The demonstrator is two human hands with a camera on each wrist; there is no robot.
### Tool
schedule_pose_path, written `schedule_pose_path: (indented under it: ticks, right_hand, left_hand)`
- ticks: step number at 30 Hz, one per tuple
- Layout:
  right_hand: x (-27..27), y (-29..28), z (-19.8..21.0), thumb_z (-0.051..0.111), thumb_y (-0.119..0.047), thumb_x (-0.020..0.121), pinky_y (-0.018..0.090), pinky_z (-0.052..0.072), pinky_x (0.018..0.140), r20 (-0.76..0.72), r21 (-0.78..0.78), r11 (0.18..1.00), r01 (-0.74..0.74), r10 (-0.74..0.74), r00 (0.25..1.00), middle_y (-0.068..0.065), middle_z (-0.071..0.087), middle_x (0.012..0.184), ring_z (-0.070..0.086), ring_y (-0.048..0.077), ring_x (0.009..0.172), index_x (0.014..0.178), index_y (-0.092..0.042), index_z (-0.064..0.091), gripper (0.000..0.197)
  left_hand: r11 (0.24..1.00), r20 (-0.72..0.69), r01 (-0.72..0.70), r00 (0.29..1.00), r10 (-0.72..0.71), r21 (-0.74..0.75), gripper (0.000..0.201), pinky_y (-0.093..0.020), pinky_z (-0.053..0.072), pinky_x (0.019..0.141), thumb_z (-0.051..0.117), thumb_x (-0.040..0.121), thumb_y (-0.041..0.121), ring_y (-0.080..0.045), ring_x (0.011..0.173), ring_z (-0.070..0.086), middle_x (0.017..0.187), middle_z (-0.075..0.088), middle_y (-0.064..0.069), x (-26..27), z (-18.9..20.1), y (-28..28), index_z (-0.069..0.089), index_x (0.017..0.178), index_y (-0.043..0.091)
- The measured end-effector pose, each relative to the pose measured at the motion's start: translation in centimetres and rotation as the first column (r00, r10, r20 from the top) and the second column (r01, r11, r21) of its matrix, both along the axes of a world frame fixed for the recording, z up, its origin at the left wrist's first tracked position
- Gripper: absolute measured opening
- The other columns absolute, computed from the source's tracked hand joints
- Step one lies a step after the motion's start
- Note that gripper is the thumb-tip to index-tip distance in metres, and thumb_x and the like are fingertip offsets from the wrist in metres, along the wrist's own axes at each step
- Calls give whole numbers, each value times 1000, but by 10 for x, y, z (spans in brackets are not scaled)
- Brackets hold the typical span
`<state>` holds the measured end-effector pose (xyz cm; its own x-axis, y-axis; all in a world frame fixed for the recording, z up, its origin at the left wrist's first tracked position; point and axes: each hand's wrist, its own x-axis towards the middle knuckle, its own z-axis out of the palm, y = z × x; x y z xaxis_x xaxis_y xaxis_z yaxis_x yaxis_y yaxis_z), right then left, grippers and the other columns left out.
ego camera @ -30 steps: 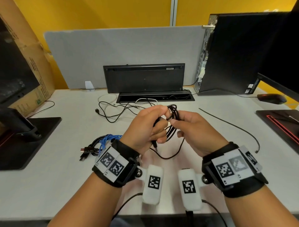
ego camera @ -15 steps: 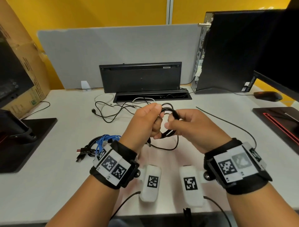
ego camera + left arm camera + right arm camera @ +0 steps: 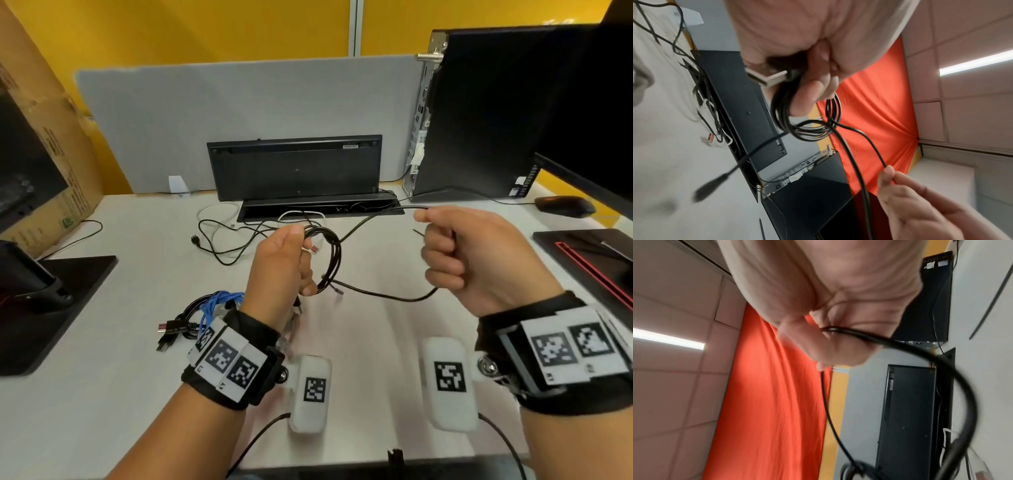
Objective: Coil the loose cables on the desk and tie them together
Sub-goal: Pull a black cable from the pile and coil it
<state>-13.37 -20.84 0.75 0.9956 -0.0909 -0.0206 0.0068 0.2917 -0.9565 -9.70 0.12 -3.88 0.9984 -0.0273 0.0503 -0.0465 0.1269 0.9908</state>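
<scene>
- The left hand [image 3: 279,270] is curled round a black cable coil [image 3: 329,260], held above the desk [image 3: 102,394] near its middle, several loops stacked together.
- The left wrist view shows the fingers [image 3: 807,97] pinching the loops against a pale plug [image 3: 766,78] at the top of the bundle.
- The right hand [image 3: 455,253], well apart to the right, is closed on the coil's free tail [image 3: 376,214], which runs from the bundle up to its pinch and sags back in a slack loop below.
- The tail's end seems to hang near the coil, though blur makes this hard to confirm.
- The cable looks light, thin and limp, with a smooth jacket that would likely slip through a loose pinch; loops will probably spring open if the left grip eases.
- A sensible hold is at the stacked crossing of the loops, with the right hand close to the bundle when wrapping the tail around it.
- A bundle of blue and black cables [image 3: 209,308] lies on the desk just left of the left wrist.
- More loose cables [image 3: 219,240] sprawl farther back, near the black cable tray [image 3: 318,205].
</scene>
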Motion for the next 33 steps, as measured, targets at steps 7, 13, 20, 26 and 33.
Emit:
schedule_pose_path:
  ticks: [7,13,20,26,33]
  right_hand:
    - [-2,-20,-3,66,-10,81,17,23,36,176,-227,950,215,-177,968,2,33,58,23,10,42,82,-4,74,10]
    - [-6,-40,0,58,-14,83,18,34,43,309,-209,889,408,-336,890,-6,44,55,35,7,48,88,-16,77,20]
    - [3,-27,-13,62,-10,89,12,45,83,466,-735,465,494,-183,866,-18,67,95,58,-1,94,89,-35,72,27]
    - [3,1,-22,66,-9,84,7,34,73,507,-822,273,500,-52,860,-5,54,87,47,6,70,111,-24,72,32]
    - [2,48,-28,71,-24,85,21,44,70,461,-872,298,390,227,858,-3,66,73,56,11,64,108,-19,74,24]
  left_hand:
    - [995,-14,-85,996,84,-59,30,-22,27,40,36,102,23,-9,38,24,46,29,7,5,-3,4,49,76,16]
    - [968,-55,-223,974,218,-111,30,-21,23,39,36,102,25,-8,37,20,45,25,8,11,-4,18,47,76,15]
    - [954,-112,-185,980,162,-238,30,-20,21,40,35,104,28,-8,38,16,46,21,8,8,-4,18,44,78,16]
    - [949,-107,-163,985,138,-270,32,-20,20,43,32,105,26,-8,39,15,47,20,8,3,-1,9,43,76,16]
    - [964,-70,-67,996,51,-257,29,-21,23,40,31,106,28,-9,39,14,48,19,7,-6,4,-1,42,82,13]
